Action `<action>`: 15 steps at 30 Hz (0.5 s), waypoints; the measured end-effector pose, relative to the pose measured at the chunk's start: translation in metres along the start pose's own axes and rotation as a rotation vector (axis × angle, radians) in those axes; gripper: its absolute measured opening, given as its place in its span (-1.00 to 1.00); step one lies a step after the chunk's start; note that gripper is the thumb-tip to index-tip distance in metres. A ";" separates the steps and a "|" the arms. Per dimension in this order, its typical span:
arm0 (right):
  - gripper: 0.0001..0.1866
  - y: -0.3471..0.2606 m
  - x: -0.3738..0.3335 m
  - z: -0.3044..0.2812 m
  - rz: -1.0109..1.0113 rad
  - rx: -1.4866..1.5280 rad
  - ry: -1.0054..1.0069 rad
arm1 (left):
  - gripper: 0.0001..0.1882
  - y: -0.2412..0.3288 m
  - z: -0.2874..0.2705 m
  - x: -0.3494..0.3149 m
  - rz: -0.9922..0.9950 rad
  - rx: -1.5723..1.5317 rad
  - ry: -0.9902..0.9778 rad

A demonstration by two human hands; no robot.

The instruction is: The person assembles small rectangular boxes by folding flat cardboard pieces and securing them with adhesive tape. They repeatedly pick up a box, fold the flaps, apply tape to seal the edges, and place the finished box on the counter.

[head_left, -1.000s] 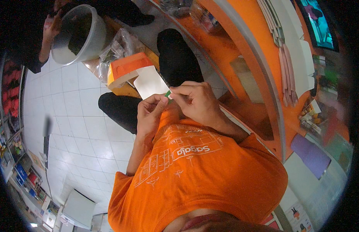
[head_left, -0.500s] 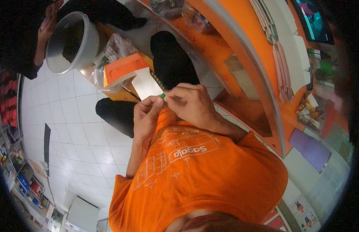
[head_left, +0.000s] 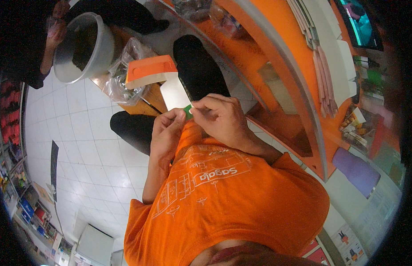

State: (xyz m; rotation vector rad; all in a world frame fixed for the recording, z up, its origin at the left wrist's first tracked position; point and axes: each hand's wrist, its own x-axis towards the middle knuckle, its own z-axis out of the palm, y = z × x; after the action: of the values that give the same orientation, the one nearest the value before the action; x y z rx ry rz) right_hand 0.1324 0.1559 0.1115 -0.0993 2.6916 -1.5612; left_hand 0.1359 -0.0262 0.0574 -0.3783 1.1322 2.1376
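Observation:
In front of my chest I hold a folding paper carton (head_left: pixel 174 93), its white inside face showing and an orange flap standing at its far end. A small green part shows at its near end. My left hand (head_left: pixel 166 128) pinches the left side of that green part between thumb and fingers. On the right side of it, my right hand (head_left: pixel 221 119) is closed too, with thumb and forefinger at the green edge. The fingertips of both hands are almost together. The carton's underside is hidden.
Beyond the carton, a wooden bench (head_left: pixel 149 101) bears a clear plastic bag (head_left: pixel 126 73) and a translucent bucket (head_left: pixel 99 48) with dark contents. Another person's hand (head_left: pixel 57 31) is beside the bucket. An orange counter (head_left: pixel 283 46) curves along the right, with stacked flat cartons (head_left: pixel 323 84).
The carton has shifted slightly right and turned, so its patterned edge no longer shows. More of its green end is visible between my fingers. The other person's hand has changed position by the bucket.

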 end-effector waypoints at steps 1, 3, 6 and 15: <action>-0.87 0.000 -0.001 0.001 -0.014 -0.008 0.005 | -0.75 -0.001 -0.004 0.003 -0.025 -0.036 -0.021; -0.87 -0.001 -0.003 0.003 -0.041 -0.043 0.001 | -0.75 -0.002 -0.004 0.001 -0.038 -0.074 -0.022; -0.87 -0.003 -0.007 0.007 -0.077 -0.093 -0.014 | -0.76 0.006 0.009 -0.004 -0.006 -0.058 0.017; -0.92 0.019 -0.010 0.017 -0.011 0.191 0.050 | -0.86 0.006 0.000 -0.011 0.083 0.363 0.179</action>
State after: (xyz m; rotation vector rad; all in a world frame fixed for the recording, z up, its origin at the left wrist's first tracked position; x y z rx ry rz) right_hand 0.1428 0.1515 0.0861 -0.0706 2.5651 -1.8373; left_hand 0.1400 -0.0335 0.0672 -0.3641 1.6299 1.9414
